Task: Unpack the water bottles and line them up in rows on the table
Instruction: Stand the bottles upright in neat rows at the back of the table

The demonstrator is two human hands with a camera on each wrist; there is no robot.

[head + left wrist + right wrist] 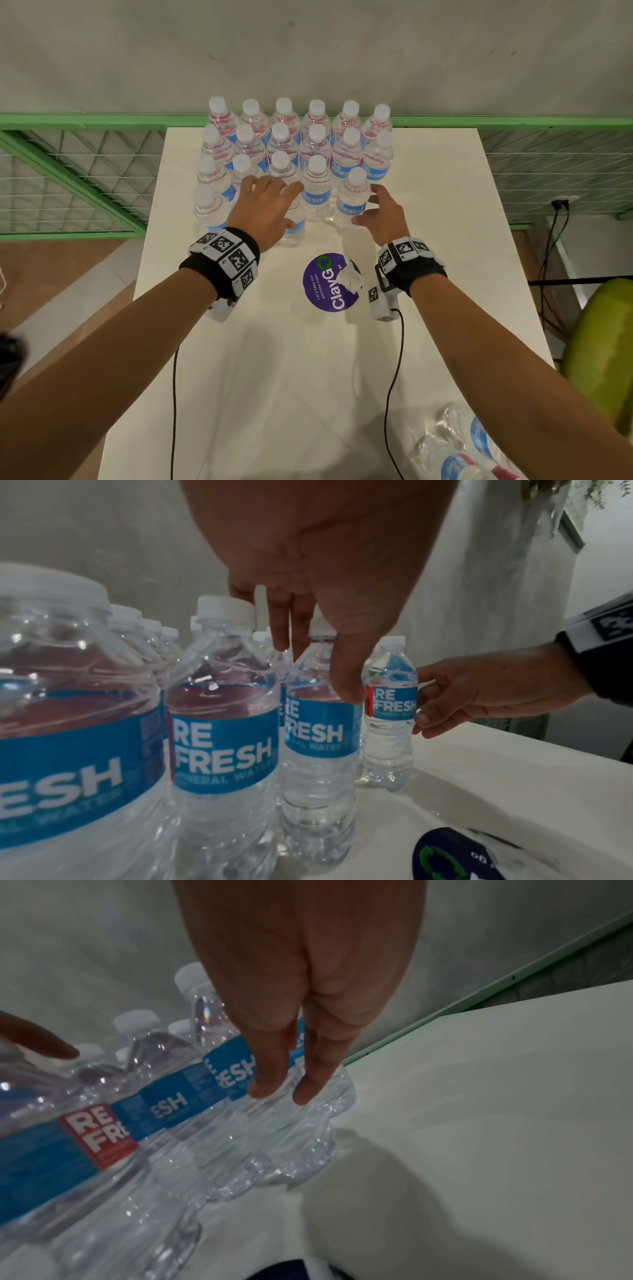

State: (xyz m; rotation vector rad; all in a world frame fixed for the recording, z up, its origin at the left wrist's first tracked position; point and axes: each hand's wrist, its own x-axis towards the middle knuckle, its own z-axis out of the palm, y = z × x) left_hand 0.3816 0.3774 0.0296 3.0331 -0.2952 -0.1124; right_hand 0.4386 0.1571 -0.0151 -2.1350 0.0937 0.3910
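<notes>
Clear plastic water bottles [294, 137] stand upright in rows at the far end of the white table [445, 212]. Your left hand [265, 209] hovers over the front row, fingers spread and straight, gripping nothing. To its right, your right hand [383, 216] curls loosely beside the front bottle [352, 198]; cannot tell if it grips it. Crumpled plastic wrap [469, 448] lies at the near right corner.

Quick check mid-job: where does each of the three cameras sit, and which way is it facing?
Head: worn high, looking down the white table at clear plastic water bottles; both forearms, left hand, right hand.
Left wrist: beside the rows, facing right; left hand's fingers.
Right wrist: facing forward-left along the rows; right hand's fingers.
Shared: the wrist views each show the other hand.
</notes>
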